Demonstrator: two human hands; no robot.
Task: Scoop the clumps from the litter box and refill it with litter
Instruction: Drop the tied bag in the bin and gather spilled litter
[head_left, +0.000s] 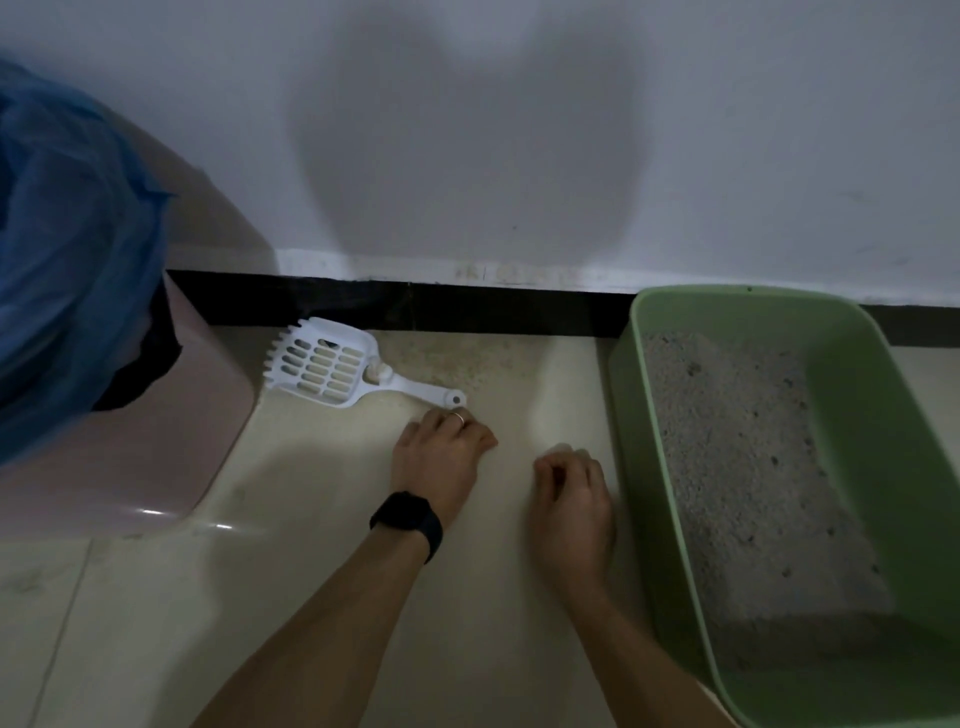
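Note:
A white slotted litter scoop (332, 366) lies flat on the floor near the wall, its handle pointing right toward me. My left hand (439, 454), with a ring and a black wrist band, hovers just below the handle's end with fingers curled, holding nothing. My right hand (571, 493) is beside it, fingers loosely curled and empty, close to the green litter box (883, 415). The box stands on the right and holds grey litter (737, 467) with small dark specks.
A pink bin (171, 441) lined with a blue plastic bag (67, 249) stands on the left. A white wall with a black skirting strip (467, 306) runs along the back. Beige floor tiles (311, 597) lie between bin and box.

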